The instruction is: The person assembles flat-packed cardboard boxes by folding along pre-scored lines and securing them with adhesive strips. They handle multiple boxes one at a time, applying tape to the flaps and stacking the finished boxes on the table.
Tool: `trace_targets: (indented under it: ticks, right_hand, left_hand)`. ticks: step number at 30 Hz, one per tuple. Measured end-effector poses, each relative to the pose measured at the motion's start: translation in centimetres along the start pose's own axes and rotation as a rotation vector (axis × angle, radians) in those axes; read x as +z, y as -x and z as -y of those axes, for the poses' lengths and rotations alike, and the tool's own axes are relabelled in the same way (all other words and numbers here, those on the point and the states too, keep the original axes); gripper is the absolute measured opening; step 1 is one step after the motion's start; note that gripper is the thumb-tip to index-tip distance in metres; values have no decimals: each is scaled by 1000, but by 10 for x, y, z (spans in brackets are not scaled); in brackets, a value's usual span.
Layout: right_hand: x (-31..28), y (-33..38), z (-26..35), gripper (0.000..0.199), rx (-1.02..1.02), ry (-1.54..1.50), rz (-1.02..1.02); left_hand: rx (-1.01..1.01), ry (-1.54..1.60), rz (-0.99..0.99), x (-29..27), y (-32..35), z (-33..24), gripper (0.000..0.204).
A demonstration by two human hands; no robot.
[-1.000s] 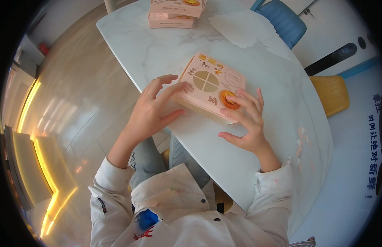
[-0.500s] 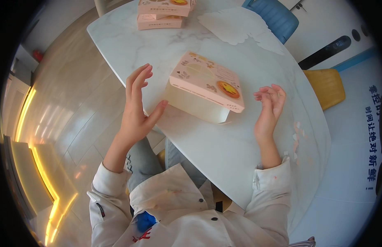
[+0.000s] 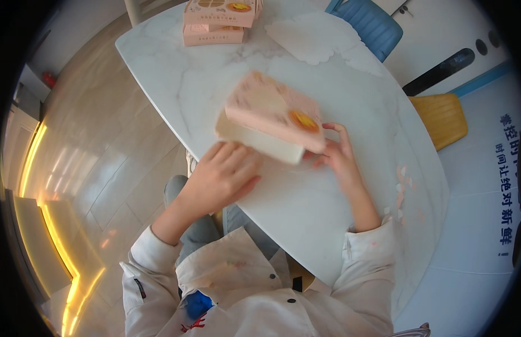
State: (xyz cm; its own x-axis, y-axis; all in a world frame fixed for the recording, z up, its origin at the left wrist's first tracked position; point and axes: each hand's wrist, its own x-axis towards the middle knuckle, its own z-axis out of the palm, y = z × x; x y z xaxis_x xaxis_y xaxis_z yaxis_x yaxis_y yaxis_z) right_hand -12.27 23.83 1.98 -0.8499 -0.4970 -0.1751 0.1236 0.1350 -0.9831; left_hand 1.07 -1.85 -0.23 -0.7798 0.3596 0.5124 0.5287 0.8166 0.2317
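Box (image 3: 260,106) on table (image 3: 311,208); box stack (image 3: 214,35) behind, leftward; scraps (image 3: 400,194) right; chairs (image 3: 440,119) beyond right edge.

Right side: I'm seeing a blue chair (image 3: 371,29) standing past the table (image 3: 328,224), a yellow chair (image 3: 440,120) standing nearer me. Far left: yellow light strips (image 3: 59,240) are glowing beside the tan floor (image 3: 117,129).

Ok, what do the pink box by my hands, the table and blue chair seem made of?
Pink box: probably matte printed cardboard, from its folded edges. Table: smooth white with grey veins, marble or a lookalike. Blue chair: perhaps leather-like or plastic, with a ribbed, softly shiny surface.
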Motion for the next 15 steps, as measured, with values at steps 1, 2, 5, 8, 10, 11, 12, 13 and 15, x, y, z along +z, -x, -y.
trace_targets:
  ticks: [1, 2, 5, 8, 10, 11, 12, 13, 15]
  right_hand:
    - [6, 0, -1, 50, -91, -75, 51]
    - [8, -2, -3, 53, -158, -50, 83]
    - [14, -2, -8, 54, -245, 70, -17]
    - [9, -4, -11, 52, -249, 89, -49]
    - [8, -8, -9, 48, -297, 162, -139]
    - [7, -10, -7, 46, -318, 198, -186]
    - [7, -17, -3, 44, -381, 355, -253]
    - [7, -30, 4, 43, -443, 510, -320]
    - [-4, -69, 9, 42, -595, 888, -455]
  left_hand:
    - [-77, -23, -51, -4, -9, -1, 48]
    - [-154, -48, -100, -8, -17, -1, 48]
    - [-285, -23, -134, -12, -17, 3, 52]
    - [-310, 38, -96, -12, -11, 7, 51]
    - [-326, 97, -77, -8, -7, 10, 46]
    - [-307, 99, -72, -6, -5, 12, 43]
    - [-289, 99, -67, -4, -4, 14, 40]
    - [-273, 97, -60, -4, -3, 15, 37]
    - [-310, 84, -69, -4, -1, 15, 33]
